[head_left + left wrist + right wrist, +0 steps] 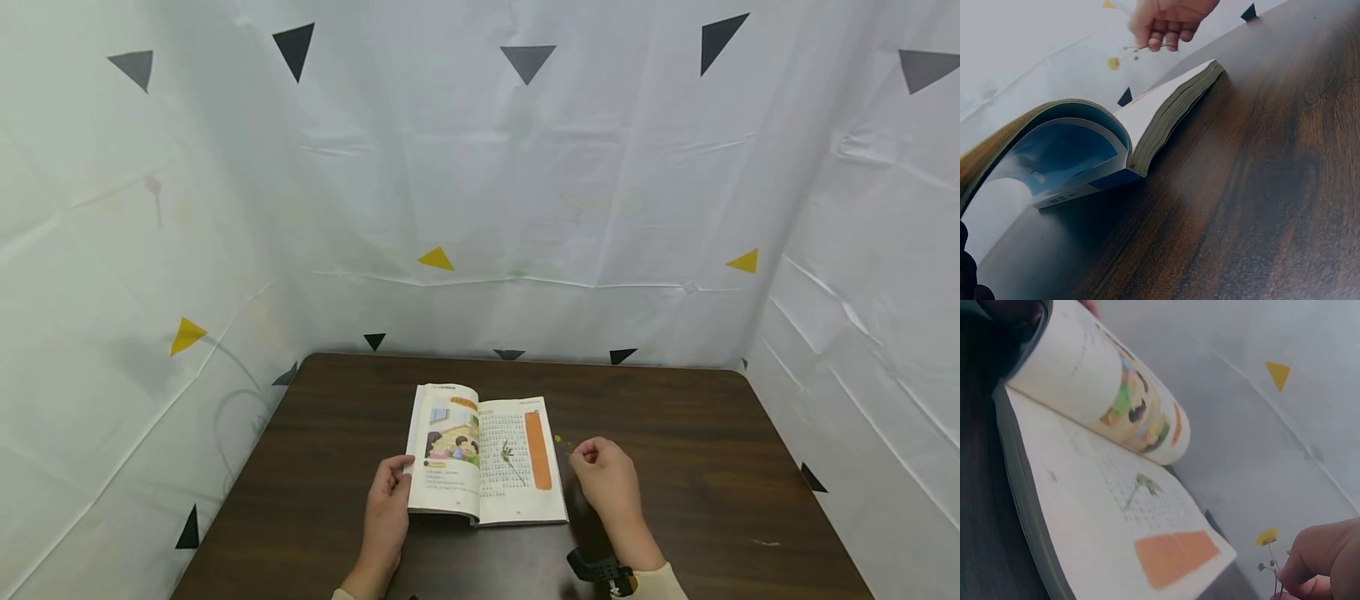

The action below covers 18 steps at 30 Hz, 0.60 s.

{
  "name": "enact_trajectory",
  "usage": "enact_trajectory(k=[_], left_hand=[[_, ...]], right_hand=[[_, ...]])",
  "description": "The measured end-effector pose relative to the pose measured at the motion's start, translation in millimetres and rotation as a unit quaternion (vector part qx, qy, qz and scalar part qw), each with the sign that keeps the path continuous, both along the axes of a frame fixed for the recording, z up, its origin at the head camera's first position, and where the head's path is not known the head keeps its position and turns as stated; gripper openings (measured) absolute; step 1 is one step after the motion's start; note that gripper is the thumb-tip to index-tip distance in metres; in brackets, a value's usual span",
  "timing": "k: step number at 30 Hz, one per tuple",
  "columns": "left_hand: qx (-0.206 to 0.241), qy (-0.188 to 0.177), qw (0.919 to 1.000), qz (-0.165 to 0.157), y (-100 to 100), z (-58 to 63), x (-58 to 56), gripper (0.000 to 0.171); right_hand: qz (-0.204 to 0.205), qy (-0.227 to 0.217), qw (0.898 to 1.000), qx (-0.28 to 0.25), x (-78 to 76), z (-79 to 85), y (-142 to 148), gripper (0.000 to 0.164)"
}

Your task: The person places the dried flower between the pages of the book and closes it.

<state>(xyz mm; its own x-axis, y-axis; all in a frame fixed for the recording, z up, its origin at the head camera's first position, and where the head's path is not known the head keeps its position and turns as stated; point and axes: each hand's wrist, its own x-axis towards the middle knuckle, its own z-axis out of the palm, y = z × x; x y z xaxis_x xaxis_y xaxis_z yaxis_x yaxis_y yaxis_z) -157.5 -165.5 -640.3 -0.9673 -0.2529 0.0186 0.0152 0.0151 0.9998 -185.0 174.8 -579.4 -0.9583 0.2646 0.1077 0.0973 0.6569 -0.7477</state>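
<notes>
An open book point(442, 492) lies on the table, its left-hand pages raised in a curve. My left hand point(386, 504) grips the left edge of those pages, thumb on top. On the printed right page rests a small green sprig point(507, 452) with a thin stem. Just right of the book, my right hand point(611, 483) pinches the thin stem of a dried yellow flower point(1266, 536) with small round buds. In the left wrist view, the book's curved cover and page edges point(1179, 109) show from below, with the right hand above them.
The dark wood table point(697, 467) spreads around the book. White sheeting point(600, 183) with black, grey and yellow triangles encloses the back and sides. A black band point(596, 567) is worn on the right wrist.
</notes>
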Motion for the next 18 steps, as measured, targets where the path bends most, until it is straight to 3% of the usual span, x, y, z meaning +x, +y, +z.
enact_trajectory(k=[9, 11, 15, 18], left_hand=[[-0.05, 0.022, 0.9984, 0.016, -1, -3.5, 0.7, 0.022], [-0.052, 0.022, 0.9983, 0.018, -1, -3.4, 0.3, 0.022], [-0.064, 0.017, 0.9975, 0.023, -1, -2.5, 0.4, 0.022], [-0.072, 0.017, 0.9969, 0.025, 0, -1.6, 1.0, 0.022]], right_hand=[[0.027, -0.026, 0.992, -0.119, -4.2, 4.4, -30, 0.009], [0.04, -0.035, 0.983, -0.177, -6.0, 3.5, -36, 0.013], [0.062, -0.056, 0.953, -0.291, -7.9, 2.6, -44, 0.019], [0.048, -0.059, 0.948, -0.309, -7.9, 2.2, -44, 0.017]])
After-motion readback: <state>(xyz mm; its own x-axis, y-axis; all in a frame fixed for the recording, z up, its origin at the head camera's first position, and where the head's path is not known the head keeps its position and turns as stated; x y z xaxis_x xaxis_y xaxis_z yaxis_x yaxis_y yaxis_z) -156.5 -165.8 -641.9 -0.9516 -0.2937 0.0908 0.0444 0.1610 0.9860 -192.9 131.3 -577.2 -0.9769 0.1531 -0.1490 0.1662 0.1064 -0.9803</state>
